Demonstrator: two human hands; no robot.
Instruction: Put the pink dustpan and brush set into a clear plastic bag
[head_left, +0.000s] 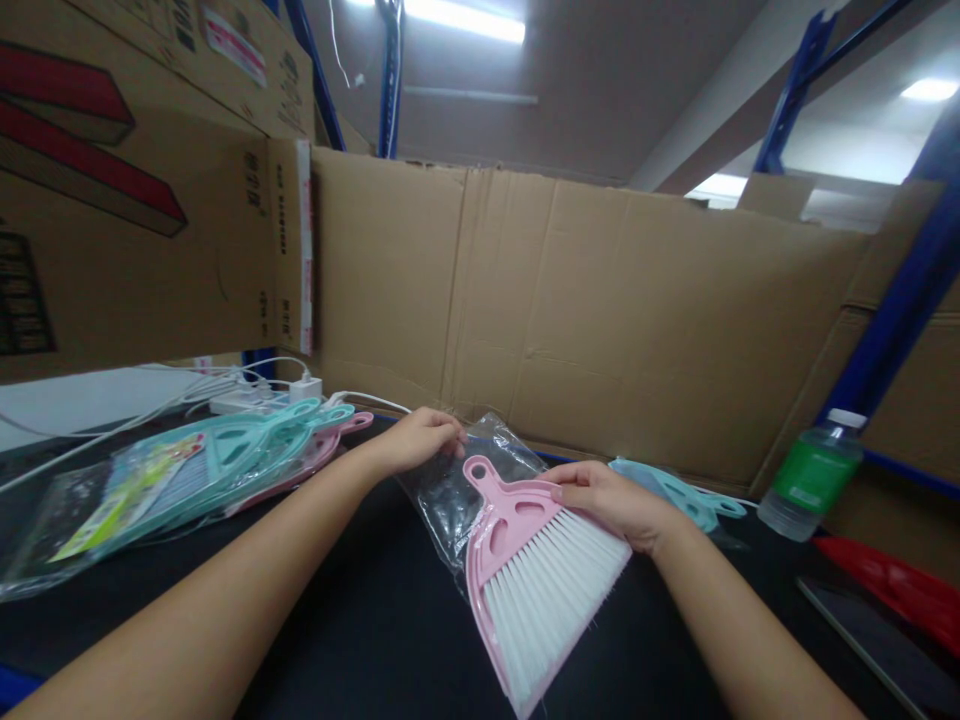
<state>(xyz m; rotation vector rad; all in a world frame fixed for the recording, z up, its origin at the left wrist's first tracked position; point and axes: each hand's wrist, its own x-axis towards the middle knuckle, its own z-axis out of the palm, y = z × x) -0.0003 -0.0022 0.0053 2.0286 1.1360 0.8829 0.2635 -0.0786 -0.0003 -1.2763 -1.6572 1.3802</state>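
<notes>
My right hand (pixel 611 498) grips the right edge of a pink dustpan (pixel 511 500), thumb on top. A hand brush with white bristles (pixel 555 600) lies nested in the dustpan, bristles toward me. Behind the dustpan's looped handle, a clear plastic bag (pixel 442 508) lies crumpled on the black tabletop. My left hand (pixel 420 440) is closed at the bag's upper left edge, its fingers curled and seemingly pinching the film. The dustpan covers part of the bag.
Bagged mint and pink dustpan sets (pixel 225 460) are piled at the left beside white cables and a power strip (pixel 236 398). A light-blue set (pixel 686 492), a water bottle (pixel 814 475), a phone (pixel 874 640) and something red (pixel 900 585) lie right. Cardboard (pixel 585 310) walls the back.
</notes>
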